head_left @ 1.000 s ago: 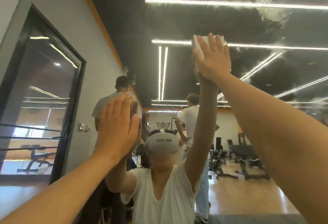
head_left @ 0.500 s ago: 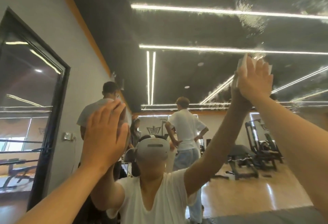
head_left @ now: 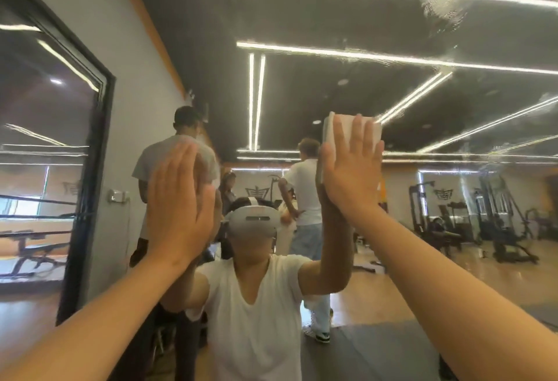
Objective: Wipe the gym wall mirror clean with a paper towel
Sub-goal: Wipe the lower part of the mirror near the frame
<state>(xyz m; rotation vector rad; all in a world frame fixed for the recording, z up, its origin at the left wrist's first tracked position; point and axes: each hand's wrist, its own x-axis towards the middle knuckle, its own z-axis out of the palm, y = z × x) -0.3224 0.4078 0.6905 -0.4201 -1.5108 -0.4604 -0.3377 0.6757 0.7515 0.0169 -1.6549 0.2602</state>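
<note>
The gym wall mirror (head_left: 377, 87) fills the view in front of me and reflects a dark ceiling with light strips. Wet smears streak its upper right part. My right hand (head_left: 350, 166) lies flat with straight fingers on a folded white paper towel (head_left: 342, 127) and presses it against the glass near the middle. My left hand (head_left: 181, 202) is flat on the mirror to the left, fingers straight, holding nothing.
A black-framed window (head_left: 99, 169) in a grey wall stands at the left. The mirror reflects me in a white shirt (head_left: 256, 320), two standing people behind me, weight machines (head_left: 489, 214) at the right, and a wooden floor with a grey mat.
My right hand has slid the paper towel down and to the left across the glass after a sweep to the right. My left hand has stayed flat on the mirror.
</note>
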